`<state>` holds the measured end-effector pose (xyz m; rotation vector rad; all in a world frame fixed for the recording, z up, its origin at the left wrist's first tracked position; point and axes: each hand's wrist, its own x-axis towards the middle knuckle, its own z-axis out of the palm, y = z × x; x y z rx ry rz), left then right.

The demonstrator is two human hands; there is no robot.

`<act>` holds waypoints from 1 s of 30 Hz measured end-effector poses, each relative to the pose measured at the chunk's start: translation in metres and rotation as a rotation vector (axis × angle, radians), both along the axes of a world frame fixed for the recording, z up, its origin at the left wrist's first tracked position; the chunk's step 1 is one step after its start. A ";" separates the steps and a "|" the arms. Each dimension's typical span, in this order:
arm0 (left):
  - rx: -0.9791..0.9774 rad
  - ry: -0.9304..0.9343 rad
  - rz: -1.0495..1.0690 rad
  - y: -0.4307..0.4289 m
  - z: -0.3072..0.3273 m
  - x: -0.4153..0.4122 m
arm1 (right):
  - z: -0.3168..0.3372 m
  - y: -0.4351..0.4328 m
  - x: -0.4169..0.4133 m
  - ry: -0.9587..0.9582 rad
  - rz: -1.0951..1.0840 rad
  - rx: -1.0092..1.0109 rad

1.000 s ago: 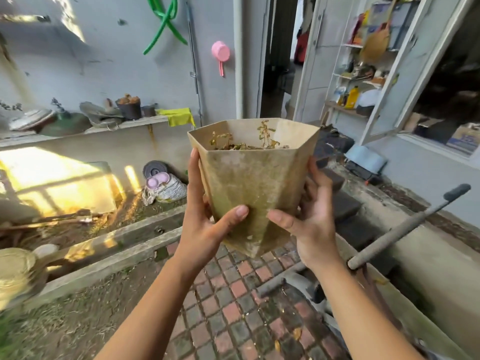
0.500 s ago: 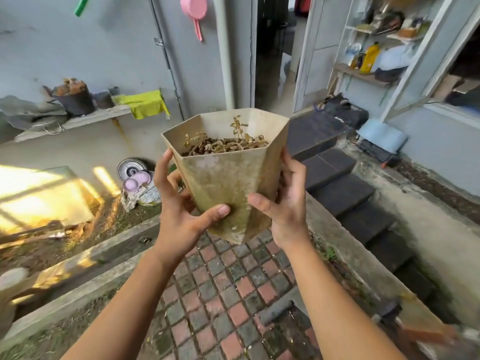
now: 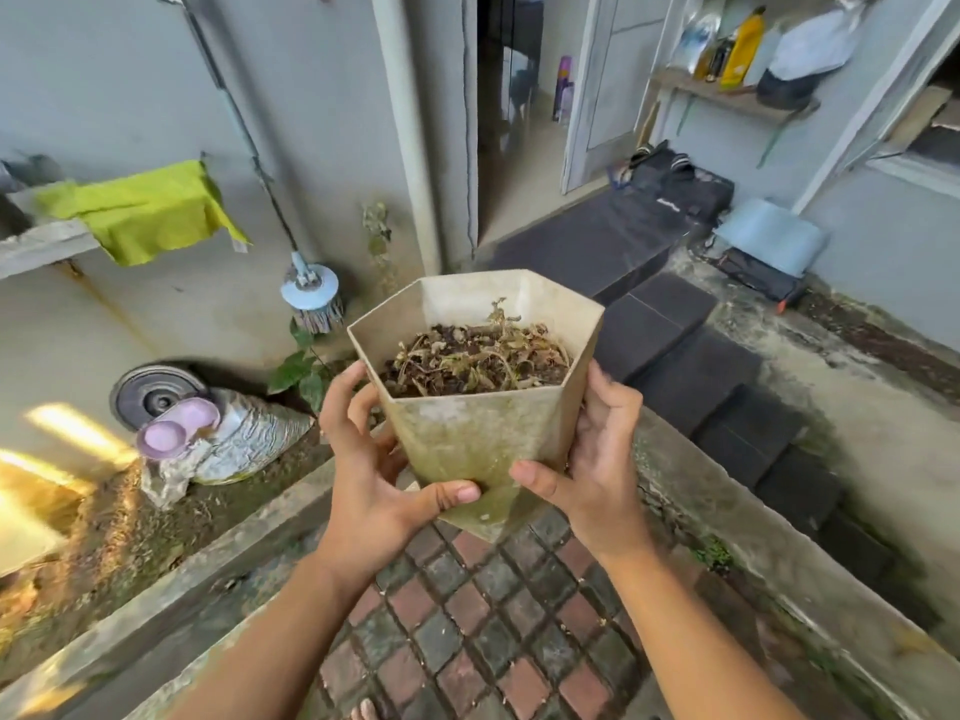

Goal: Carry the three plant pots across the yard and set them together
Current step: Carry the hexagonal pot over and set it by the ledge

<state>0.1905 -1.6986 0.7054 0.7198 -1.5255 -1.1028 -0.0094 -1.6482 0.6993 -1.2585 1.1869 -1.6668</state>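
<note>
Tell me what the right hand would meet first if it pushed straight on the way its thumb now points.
The right hand is already clamped on the hexagonal pot; its thumb points across the pot's front face toward the left hand. It would press into the pot wall at once, probably meeting the left thumb next.

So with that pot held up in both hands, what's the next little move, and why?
Probably keep walking forward along the brick path, pot level. Both hands, left and right, clasp the hexagonal pot in mid-air, well above the ground. No other pots are in view to set it beside, and its loose soil and dry plant could spill if it tips.
</note>
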 end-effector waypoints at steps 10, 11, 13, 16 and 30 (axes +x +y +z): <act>0.009 -0.006 -0.045 -0.158 -0.278 -0.015 | -0.268 -0.156 -0.006 -0.103 0.019 0.007; 0.005 -0.002 -0.056 -0.169 -0.309 -0.016 | -0.298 -0.165 -0.008 -0.089 0.024 -0.016; -0.001 -0.006 -0.073 -0.186 -0.367 -0.016 | -0.360 -0.181 -0.011 -0.063 0.022 -0.059; -0.017 -0.032 -0.100 -0.204 -0.454 -0.020 | -0.445 -0.197 -0.012 -0.077 -0.021 -0.071; -0.044 -0.152 -0.068 -0.220 -0.714 -0.055 | -0.711 -0.211 -0.026 -0.199 -0.185 -0.003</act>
